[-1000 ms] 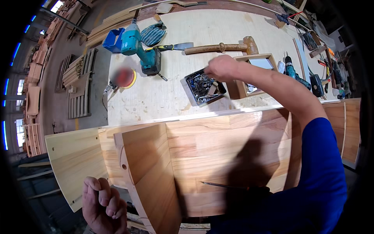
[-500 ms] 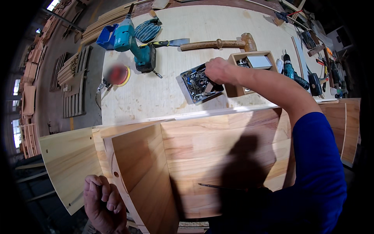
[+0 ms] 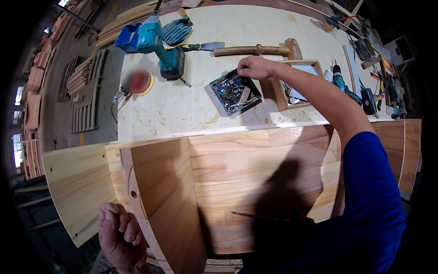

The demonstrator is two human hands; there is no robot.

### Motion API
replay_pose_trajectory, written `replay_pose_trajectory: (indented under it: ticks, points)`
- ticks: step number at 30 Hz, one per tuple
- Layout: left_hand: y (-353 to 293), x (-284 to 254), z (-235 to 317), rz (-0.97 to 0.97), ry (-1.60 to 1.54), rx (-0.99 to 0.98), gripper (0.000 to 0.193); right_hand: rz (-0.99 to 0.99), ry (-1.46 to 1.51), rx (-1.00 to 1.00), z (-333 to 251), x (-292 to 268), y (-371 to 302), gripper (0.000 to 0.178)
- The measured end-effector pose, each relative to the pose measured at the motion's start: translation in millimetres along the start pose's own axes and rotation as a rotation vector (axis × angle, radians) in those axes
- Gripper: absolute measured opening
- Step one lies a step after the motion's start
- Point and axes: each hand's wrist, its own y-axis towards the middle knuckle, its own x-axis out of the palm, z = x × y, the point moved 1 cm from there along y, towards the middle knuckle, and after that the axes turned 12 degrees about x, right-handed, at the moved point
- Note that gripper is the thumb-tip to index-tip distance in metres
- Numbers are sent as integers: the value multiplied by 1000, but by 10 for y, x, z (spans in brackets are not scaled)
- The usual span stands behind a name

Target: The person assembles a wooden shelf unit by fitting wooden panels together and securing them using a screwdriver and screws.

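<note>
By the counter's (image 3: pixel 155 114) near edge, metal fittings (image 3: pixel 229 91) seemed light, stiff, best pinched mid-length; right hand (image 3: pixel 255 68) and left hand (image 3: pixel 121 239) had curled fingers, grip untellable.

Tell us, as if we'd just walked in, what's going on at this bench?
A person in a blue sleeve has the right hand at the far edge of a black tray of small metal hardware; whether it grips anything is unclear. The left hand is half curled beside an upright wooden panel. On the pale tabletop, a teal power driver sits left of the tray, and a wooden mallet lies beyond it.
</note>
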Motion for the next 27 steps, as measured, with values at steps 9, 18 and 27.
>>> replay_pose_trajectory:
  ticks: [9, 18, 27]
  points:
    - [6, -72, 16, -61, 20, 22, 16, 21, -198, -89, -110, 70, -36, 21]
    - [58, 22, 288, -140, -243, -127, 32, 35, 605, -579, -2100, -681, -1109, 28]
    - [-153, 618, 546, -366, -405, -345, 29, -57, 716, -1550, -2797, -630, -1134, 24]
